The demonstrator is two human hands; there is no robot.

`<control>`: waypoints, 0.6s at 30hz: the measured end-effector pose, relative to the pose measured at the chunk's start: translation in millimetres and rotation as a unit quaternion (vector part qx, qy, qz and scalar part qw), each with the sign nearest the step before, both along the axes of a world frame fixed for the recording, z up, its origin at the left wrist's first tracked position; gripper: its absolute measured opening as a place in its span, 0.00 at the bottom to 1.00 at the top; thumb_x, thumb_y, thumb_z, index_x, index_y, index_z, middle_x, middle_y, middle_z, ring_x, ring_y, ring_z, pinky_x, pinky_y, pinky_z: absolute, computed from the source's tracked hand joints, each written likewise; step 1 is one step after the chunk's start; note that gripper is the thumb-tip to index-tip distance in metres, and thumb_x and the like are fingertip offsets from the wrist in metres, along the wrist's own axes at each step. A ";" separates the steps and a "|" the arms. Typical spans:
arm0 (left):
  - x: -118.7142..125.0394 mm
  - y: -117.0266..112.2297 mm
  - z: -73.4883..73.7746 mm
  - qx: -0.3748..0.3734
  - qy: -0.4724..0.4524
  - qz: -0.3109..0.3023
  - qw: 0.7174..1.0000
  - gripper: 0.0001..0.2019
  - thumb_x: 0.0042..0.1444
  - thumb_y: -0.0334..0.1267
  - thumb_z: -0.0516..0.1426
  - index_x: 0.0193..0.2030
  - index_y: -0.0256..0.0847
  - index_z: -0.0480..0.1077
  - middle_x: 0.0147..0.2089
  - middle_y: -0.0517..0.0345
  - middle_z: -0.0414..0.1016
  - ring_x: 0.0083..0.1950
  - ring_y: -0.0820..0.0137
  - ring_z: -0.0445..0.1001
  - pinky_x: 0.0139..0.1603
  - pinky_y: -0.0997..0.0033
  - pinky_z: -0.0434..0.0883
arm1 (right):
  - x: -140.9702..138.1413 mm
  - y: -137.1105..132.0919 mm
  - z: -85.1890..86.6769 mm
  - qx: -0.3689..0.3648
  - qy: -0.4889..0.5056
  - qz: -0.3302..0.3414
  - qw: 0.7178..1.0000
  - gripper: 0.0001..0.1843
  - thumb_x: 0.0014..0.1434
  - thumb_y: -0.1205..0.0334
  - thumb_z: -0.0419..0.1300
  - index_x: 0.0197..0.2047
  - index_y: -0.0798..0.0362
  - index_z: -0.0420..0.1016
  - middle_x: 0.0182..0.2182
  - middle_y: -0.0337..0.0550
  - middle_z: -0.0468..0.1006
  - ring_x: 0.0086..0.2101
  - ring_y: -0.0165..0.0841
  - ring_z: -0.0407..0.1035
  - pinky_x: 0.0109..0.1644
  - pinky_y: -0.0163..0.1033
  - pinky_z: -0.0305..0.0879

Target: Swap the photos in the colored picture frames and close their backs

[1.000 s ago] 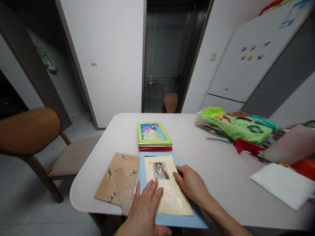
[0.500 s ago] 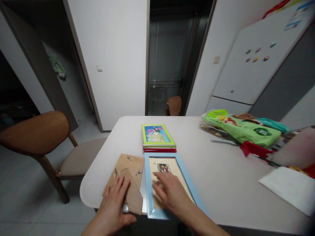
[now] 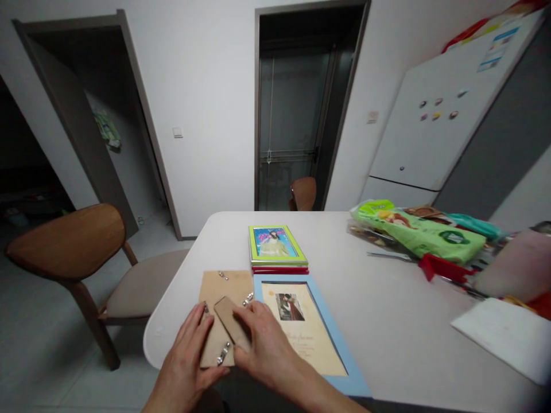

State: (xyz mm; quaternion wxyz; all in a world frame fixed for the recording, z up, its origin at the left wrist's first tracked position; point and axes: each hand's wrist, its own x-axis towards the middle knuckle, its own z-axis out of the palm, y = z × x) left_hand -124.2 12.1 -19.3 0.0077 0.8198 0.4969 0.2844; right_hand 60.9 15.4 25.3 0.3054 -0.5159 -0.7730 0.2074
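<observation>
By the table's (image 3: 387,332) near-left corner, the right hand (image 3: 269,350) is pinching the backing board's (image 3: 236,281) leg (image 3: 228,316), left hand (image 3: 185,353) resting thumb-apart on the board. The sheet (image 3: 310,335) is lying in the blue frame (image 3: 341,347), board outside.

A wooden chair (image 3: 69,244) stands at the left of the frame. I see magnets (image 3: 436,116) on the white fridge (image 3: 434,140), upper right, and a green packet (image 3: 430,232) lying right of centre.
</observation>
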 end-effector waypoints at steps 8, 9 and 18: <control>104.8 -6.5 10.4 -0.112 -0.031 -0.124 0.985 0.31 0.41 0.40 0.61 0.53 0.35 0.56 0.60 0.39 0.50 0.60 0.57 0.49 0.55 0.52 0.57 | 110.6 -17.2 -7.2 -0.053 -0.070 -0.067 0.994 0.21 0.41 0.67 0.51 0.42 0.51 0.70 0.41 0.45 0.68 0.42 0.36 0.62 0.48 0.40 0.57; 111.7 -5.4 7.1 -0.130 -0.029 -0.123 0.983 0.31 0.40 0.39 0.61 0.52 0.35 0.56 0.60 0.39 0.51 0.60 0.56 0.49 0.55 0.51 0.56 | 117.6 -17.0 -13.5 -0.055 -0.079 -0.073 0.993 0.21 0.41 0.67 0.51 0.42 0.51 0.70 0.41 0.46 0.68 0.43 0.37 0.62 0.48 0.41 0.56; 115.5 -1.2 3.2 -0.187 0.055 -0.101 0.976 0.24 0.48 0.45 0.54 0.51 0.36 0.60 0.59 0.45 0.54 0.60 0.57 0.49 0.57 0.47 0.50 | 120.7 -10.4 -50.8 0.015 -0.139 -0.091 0.986 0.20 0.44 0.66 0.53 0.43 0.53 0.70 0.42 0.48 0.69 0.43 0.39 0.60 0.47 0.44 0.55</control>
